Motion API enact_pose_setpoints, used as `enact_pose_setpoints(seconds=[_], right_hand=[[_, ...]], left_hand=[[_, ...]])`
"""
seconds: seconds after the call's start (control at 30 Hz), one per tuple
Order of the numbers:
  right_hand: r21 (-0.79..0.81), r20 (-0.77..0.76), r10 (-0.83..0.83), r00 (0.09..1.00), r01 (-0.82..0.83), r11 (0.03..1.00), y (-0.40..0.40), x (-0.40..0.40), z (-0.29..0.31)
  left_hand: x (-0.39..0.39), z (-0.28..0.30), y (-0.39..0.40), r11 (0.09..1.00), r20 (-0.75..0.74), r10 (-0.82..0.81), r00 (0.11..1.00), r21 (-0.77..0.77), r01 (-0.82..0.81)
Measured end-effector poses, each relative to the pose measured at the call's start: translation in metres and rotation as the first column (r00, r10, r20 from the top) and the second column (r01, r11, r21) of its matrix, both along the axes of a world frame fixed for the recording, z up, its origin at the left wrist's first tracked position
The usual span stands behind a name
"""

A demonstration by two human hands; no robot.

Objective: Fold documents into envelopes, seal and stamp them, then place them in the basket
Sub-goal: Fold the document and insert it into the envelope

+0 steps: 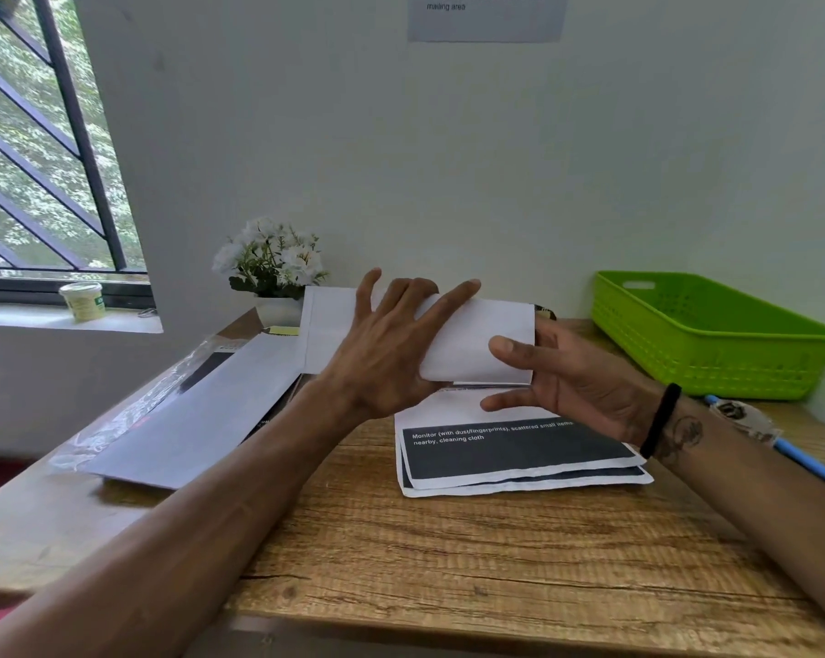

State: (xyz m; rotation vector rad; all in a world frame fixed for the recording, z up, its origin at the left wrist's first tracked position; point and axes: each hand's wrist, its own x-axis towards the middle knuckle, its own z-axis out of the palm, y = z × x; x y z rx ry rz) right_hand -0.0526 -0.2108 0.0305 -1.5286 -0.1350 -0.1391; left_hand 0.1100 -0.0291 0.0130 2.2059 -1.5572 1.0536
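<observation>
I see both hands raised over the counter (448, 553), working 1 folded white sheet (479, 339) between them. The left hand (382, 353) lies against the sheet's left end, fingers spread and mostly straight, the index stretched along its top edge; its grip looks flat and pressing rather than curled, though the thumb is hidden behind the paper. The right hand (576, 377) cups the sheet's right end: thumb in front on the paper, fingers behind it, so this grip pinches the sheet. A black band (660, 420) circles the right wrist.

Directly below the hands, a stack of papers (519, 460) lies on the counter, the top one printed with a dark block and white text. An envelope (323, 325) stands or leans behind the left hand; I cannot tell what supports it. To the left, long white envelopes (197, 415) lie angled across the counter, over a clear plastic wrapper (130, 410). The green basket (714, 334) sits at the counter's right rear corner, well apart from the sheet. Just in front of it lie a blue pen (809, 460) and a small object I cannot identify. A flower pot (273, 268) stands against the wall, and a tub (83, 300) rests on the windowsill.
</observation>
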Motion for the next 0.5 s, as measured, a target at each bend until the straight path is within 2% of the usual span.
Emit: enact_pose_setpoints(seconds=[0.1, 0.17, 0.27, 0.3, 0.33, 0.4, 0.47, 0.5], right_hand=[[-0.042, 0.058, -0.143, 0.988, 0.145, 0.988, -0.005, 0.002, 0.002], [-0.013, 0.112, -0.270, 0.956, 0.273, 0.962, -0.010, 0.003, 0.005], [0.084, 0.114, -0.490, 0.864, 0.483, 0.871, -0.023, 0.003, 0.010], [0.060, 0.108, -0.561, 0.820, 0.558, 0.828, -0.027, 0.003, 0.010], [-0.029, 0.120, -0.620, 0.775, 0.627, 0.779, -0.033, 0.002, 0.008], [-0.346, 0.207, -0.658, 0.724, 0.683, 0.643, -0.044, 0.004, 0.002], [-0.641, 0.248, -0.620, 0.744, 0.606, 0.471, -0.051, 0.006, -0.006], [-0.733, 0.241, -0.594, 0.768, 0.545, 0.407, -0.054, 0.007, -0.010]], left_hand=[[0.003, 0.003, 0.002, 1.000, 0.026, 0.022, 0.999, -0.019, -0.022], [0.006, 0.006, 0.006, 0.997, 0.033, 0.040, 0.999, -0.072, -0.038], [0.014, 0.012, 0.013, 0.982, 0.031, 0.089, 0.996, -0.168, -0.083], [0.017, 0.014, 0.016, 0.976, 0.027, 0.110, 0.994, -0.193, -0.103], [0.019, 0.016, 0.018, 0.969, 0.022, 0.129, 0.991, -0.215, -0.121], [0.023, 0.018, 0.022, 0.957, 0.010, 0.163, 0.987, -0.245, -0.156], [0.024, 0.019, 0.023, 0.949, -0.013, 0.194, 0.981, -0.251, -0.191], [0.024, 0.018, 0.023, 0.947, -0.026, 0.205, 0.978, -0.248, -0.205]])
